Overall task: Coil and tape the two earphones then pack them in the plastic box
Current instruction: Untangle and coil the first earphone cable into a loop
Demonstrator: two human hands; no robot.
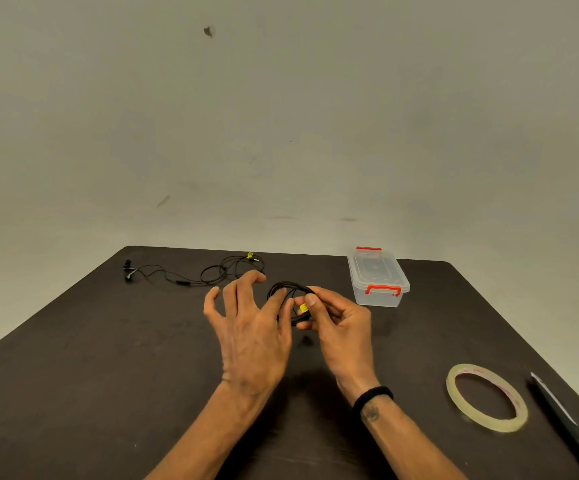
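A coiled black earphone (289, 289) with a yellow tag is held above the middle of the table. My right hand (340, 323) pinches the coil at the yellow tag between thumb and fingers. My left hand (250, 327) has its fingers spread, and its thumb and forefinger touch the coil's left side. A second black earphone (191, 271) lies uncoiled at the table's far left, also with a yellow tag. The clear plastic box (378, 278) with orange clips stands lidded at the far right.
A roll of clear tape (487, 396) lies flat near the right front. Black scissors (572, 427) lie along the right edge beside it. The dark table (108, 358) ends at a bare wall behind.
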